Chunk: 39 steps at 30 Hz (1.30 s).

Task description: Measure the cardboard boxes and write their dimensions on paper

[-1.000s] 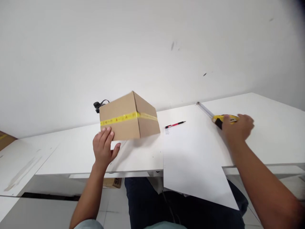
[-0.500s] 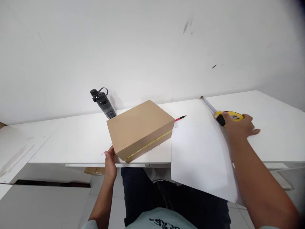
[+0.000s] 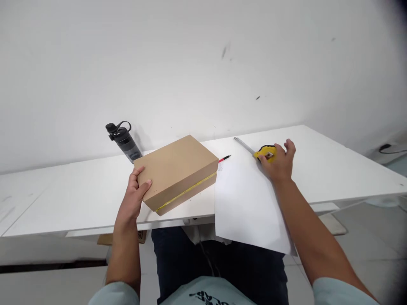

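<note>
A flat brown cardboard box (image 3: 176, 171) with a strip of yellow tape along its side lies on the white table (image 3: 79, 195). My left hand (image 3: 135, 195) grips the box's near left corner, thumb on top. My right hand (image 3: 278, 163) is closed on a yellow tape measure (image 3: 264, 151) whose metal blade (image 3: 244, 144) runs out to the far left. A large white sheet of paper (image 3: 248, 203) lies between the box and my right hand and overhangs the table's front edge. A red pen (image 3: 224, 158) lies just beyond the sheet's far corner.
A black water bottle (image 3: 124, 140) stands behind the box near the white wall. A cardboard piece (image 3: 104, 239) shows under the table's front edge. My legs in dark trousers are below the table.
The box was tipped up on edge, then laid flat with its wide face up. My left hand moved from its front edge to its left corner. My right hand stays on the tape measure.
</note>
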### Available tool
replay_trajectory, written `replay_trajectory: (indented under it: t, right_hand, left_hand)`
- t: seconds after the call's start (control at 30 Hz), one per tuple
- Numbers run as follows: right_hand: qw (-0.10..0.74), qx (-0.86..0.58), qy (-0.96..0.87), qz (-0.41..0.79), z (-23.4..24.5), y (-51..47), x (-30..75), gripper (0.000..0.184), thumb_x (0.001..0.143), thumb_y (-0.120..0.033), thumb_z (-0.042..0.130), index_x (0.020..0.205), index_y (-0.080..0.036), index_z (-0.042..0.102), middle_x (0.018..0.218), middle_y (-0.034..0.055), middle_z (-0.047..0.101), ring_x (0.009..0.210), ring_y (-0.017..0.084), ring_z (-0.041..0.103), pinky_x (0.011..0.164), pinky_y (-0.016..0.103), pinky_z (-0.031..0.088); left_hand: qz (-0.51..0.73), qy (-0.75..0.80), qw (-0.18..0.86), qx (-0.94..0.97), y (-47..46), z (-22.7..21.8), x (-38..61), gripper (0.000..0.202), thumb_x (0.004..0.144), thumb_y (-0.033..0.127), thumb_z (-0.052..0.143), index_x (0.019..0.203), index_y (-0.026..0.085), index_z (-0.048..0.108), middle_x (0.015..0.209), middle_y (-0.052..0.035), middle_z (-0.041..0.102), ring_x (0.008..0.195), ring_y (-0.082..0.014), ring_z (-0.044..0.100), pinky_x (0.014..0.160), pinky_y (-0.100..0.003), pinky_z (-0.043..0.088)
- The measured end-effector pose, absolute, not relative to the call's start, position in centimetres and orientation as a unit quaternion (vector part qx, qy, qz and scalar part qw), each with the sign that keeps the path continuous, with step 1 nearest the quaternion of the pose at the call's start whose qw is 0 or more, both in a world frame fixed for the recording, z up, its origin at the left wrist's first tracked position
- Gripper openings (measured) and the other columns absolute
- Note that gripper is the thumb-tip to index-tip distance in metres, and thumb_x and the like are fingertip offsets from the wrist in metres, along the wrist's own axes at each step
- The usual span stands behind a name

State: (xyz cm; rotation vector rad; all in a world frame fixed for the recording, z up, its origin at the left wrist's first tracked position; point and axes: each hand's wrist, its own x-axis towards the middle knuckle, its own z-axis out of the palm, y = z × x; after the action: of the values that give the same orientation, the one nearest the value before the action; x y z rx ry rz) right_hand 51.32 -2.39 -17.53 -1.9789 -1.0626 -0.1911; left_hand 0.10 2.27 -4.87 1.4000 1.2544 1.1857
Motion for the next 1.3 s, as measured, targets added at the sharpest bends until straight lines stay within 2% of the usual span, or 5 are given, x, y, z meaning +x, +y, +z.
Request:
replay_trajectory:
  t: [0.13,0.27,0.5,0.73,1.3]
  right_hand:
    - [0.44,-0.773,-0.451,-0.076,-17.4,-2.3,50.8,0.047,0.095,-0.041,0.058,0.138,-0.022,0.061,0.175,0.0146,0.02,0.16,0.031,0.035,0.127,0.049,0.043]
    - [0.473,-0.766,-0.435,-0.027,-17.2,-1.8,50.6,0.08,0.086,-0.043,0.07,0.155,-0.015,0.043,0.177,0.0226,0.011,0.159,0.033,0.037,0.125,0.049,0.043]
    - [0.488,-0.805,-0.329,0.08,-16.4,-2.6,50.6,0.088,0.077,-0.053,0.079,0.153,-0.022,0.046,0.145,0.017,0.062,0.133,0.035,0.059,0.121,0.051,0.043]
    - [0.569,-0.749,-0.337,-0.043,-12.5,-3.2,48.7,0.082,0.082,-0.057,0.054,0.149,-0.017,0.028,0.158,0.0307,0.046,0.143,0.039,0.059,0.117,0.051,0.055]
    - [0.447,-0.629,-0.629,0.097,-0.6,-4.5,34.7,0.083,0.065,-0.067,0.087,0.136,-0.029,0.067,0.134,0.008,0.071,0.114,0.031,0.071,0.1,0.053,0.062]
  left_hand:
    - [0.464,0.482,0.478,0.569,2.9,-4.6,-0.3,0.079,0.07,0.055,0.089,0.137,0.027,0.059,0.162,-0.0107,0.054,0.138,-0.0336,0.062,0.098,-0.037,0.062]
    - [0.434,0.468,0.497,0.587,3.8,-4.3,-1.5,0.072,0.068,0.059,0.091,0.127,0.026,0.067,0.149,-0.0109,0.065,0.118,-0.0318,0.071,0.085,-0.036,0.063]
    - [0.383,0.415,0.591,0.576,4.2,-4.9,-0.6,0.065,0.065,0.048,0.092,0.122,0.024,0.073,0.13,-0.0115,0.074,0.098,-0.027,0.076,0.078,-0.033,0.063]
    - [0.38,0.326,0.66,0.56,3.0,-5.6,1.0,0.075,0.07,0.047,0.089,0.139,0.027,0.07,0.147,-0.0129,0.069,0.123,-0.036,0.075,0.099,-0.045,0.064]
    - [0.183,0.387,0.537,0.727,8.6,-0.9,2.8,0.128,0.065,0.049,0.091,0.173,0.024,0.026,0.175,-0.0226,0.038,0.158,-0.0394,0.048,0.118,-0.054,0.052]
